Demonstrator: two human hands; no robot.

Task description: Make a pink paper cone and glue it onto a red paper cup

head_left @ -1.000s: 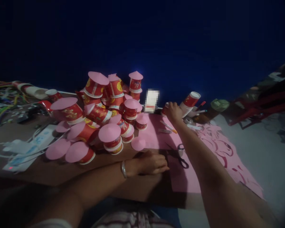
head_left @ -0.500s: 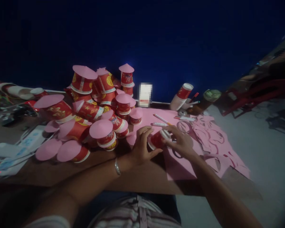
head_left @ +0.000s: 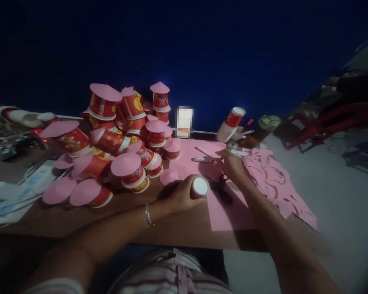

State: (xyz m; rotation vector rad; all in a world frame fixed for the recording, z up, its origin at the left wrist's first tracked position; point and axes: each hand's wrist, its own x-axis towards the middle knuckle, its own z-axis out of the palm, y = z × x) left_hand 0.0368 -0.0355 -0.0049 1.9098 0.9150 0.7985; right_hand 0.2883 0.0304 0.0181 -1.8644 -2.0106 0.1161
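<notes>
My left hand is wrapped round a small red paper cup, its round white end facing up. To the right, my right hand reaches over the pink paper sheet, fingers bent together at the near end of a thin white-and-orange pen-like stick. Whatever lies between those fingertips is hidden. A white marker rests just left of them. Dark-handled scissors lie on the paper below the right wrist. Beyond my left hand sits a pink paper cone.
Red paper cups with pink cone tops are piled at the left. A cup stack, a tape roll and a bottle stand back right. Cut pink scraps cover the right side. A power strip lies far left.
My right hand has left the cup and moved up and right to the pen-like stick. My left hand now holds the cup alone, its white end turned upward.
</notes>
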